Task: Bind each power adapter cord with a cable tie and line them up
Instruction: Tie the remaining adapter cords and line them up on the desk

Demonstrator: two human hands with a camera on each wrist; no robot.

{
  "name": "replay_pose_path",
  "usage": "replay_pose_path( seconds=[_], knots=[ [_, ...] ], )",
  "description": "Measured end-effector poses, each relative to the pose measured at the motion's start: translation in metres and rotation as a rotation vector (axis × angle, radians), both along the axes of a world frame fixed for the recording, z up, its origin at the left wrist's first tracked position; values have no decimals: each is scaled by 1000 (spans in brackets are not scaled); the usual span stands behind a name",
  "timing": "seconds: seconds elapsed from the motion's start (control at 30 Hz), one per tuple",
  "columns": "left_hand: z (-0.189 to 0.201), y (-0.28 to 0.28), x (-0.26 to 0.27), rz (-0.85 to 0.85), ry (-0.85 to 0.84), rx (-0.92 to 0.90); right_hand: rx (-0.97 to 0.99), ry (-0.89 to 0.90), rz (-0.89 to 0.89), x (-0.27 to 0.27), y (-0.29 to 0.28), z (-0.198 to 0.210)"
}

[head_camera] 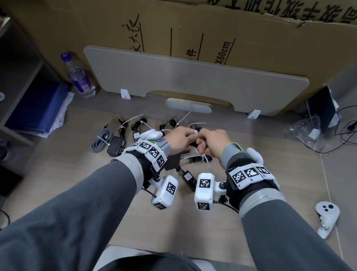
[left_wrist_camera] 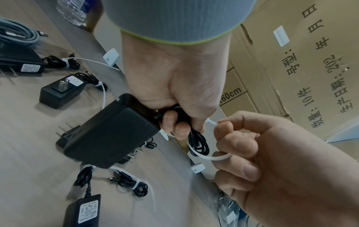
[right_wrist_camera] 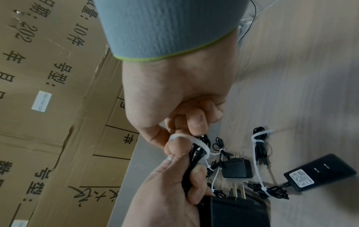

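Note:
Over the wooden floor, my left hand [head_camera: 179, 138] grips a bundled black cord [left_wrist_camera: 198, 142] whose black power adapter [left_wrist_camera: 112, 132] hangs just below the fist. A white cable tie [right_wrist_camera: 194, 141] loops round that bundle, and my right hand [head_camera: 213, 141] pinches it between thumb and fingers. The wrist views show the same grips: left hand [right_wrist_camera: 184, 176] on cord and adapter [right_wrist_camera: 233, 213], right hand [left_wrist_camera: 242, 145] on the tie [left_wrist_camera: 209, 158]. Several adapters with tied cords lie on the floor below, among them one [left_wrist_camera: 60, 92] plug-up and another [right_wrist_camera: 320, 172] label-up.
A grey coiled cable [head_camera: 100, 142] and black adapter [head_camera: 115, 146] lie at the left. A grey board [head_camera: 193, 81] leans against cardboard boxes [head_camera: 190, 31] behind. Water bottle [head_camera: 78, 76] back left, white controller [head_camera: 325, 216] right, plastic bag [head_camera: 303, 132] back right.

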State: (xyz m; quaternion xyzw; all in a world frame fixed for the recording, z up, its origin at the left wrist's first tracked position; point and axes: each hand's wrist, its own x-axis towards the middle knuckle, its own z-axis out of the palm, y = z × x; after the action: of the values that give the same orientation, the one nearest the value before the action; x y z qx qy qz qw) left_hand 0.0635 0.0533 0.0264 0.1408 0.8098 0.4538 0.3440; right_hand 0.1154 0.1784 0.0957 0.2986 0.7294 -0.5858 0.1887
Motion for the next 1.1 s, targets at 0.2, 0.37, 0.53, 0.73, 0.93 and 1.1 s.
replay_pose_path(
  seconds=[0.2, 0.37, 0.53, 0.73, 0.93, 1.1],
  knots=[
    [10, 0, 1, -78, 146, -120, 113, 69, 92, -1, 5, -17],
    [20, -1, -1, -141, 236, -226, 381, 155, 39, -1, 8, -26],
    [13, 4, -4, -125, 192, -270, 227, 333, 3, 0, 3, -22],
    [1, -7, -17, 152, 63, -271, 105, 352, 60, -4, -5, -15],
    [20, -6, -23, 363, -255, 25, -27, 386, -41, -4, -2, -12],
    [34, 0, -19, 391, -473, 242, -105, 365, -113, -13, -1, -6]
  ],
)
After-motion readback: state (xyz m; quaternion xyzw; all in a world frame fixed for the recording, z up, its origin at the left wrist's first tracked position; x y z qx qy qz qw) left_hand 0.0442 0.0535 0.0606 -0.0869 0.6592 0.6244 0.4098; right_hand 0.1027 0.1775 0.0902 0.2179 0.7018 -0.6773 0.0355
